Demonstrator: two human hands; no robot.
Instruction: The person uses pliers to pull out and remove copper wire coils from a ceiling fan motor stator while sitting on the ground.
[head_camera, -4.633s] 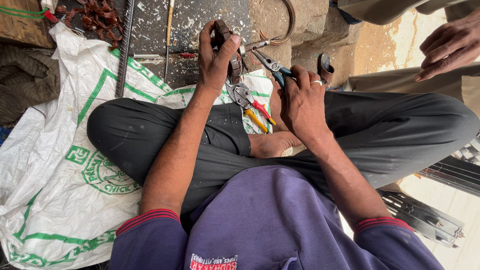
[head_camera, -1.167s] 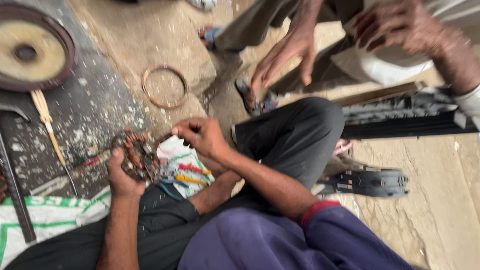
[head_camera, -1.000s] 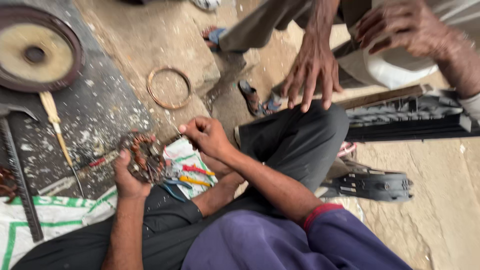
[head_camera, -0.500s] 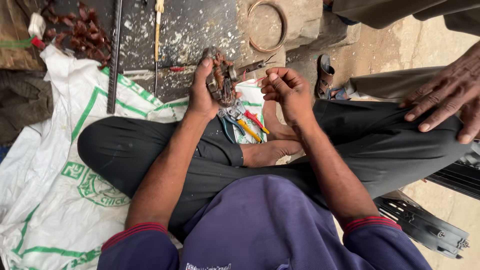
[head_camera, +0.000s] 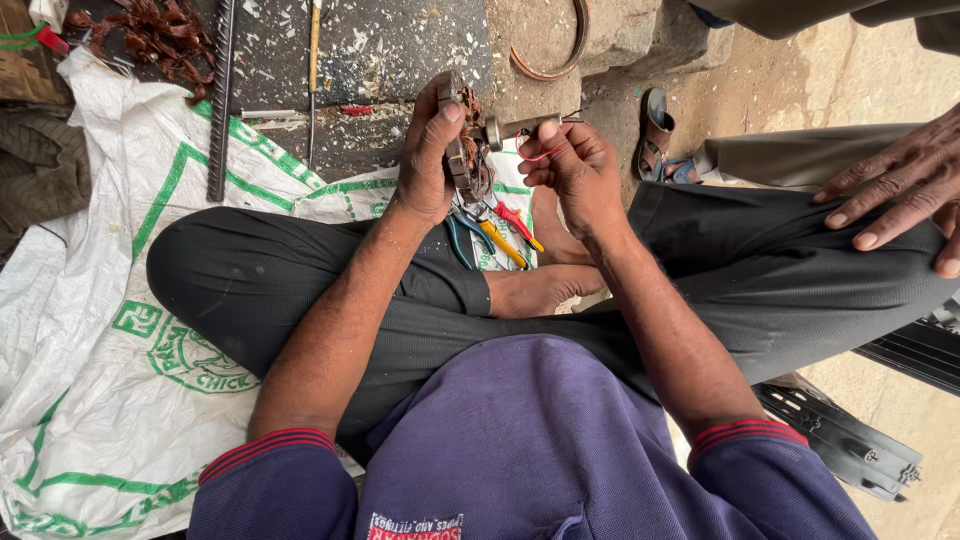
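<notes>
Nearest us, over our crossed legs, pliers (head_camera: 495, 232) lie on the white sack (head_camera: 120, 330). Just beyond, our left hand (head_camera: 428, 160) grips a motor part (head_camera: 468, 150), while our right hand (head_camera: 572, 170) pinches its red wire (head_camera: 545, 153).

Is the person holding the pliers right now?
No, the pliers lie on the sack under the hands; the left hand holds a motor part.

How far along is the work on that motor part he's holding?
Done: a heap of stripped copper wire lies on the slab. In hand: the left hand grips the wound motor part while the right hand pinches a red wire. Left: copper still sits on the part.
</notes>
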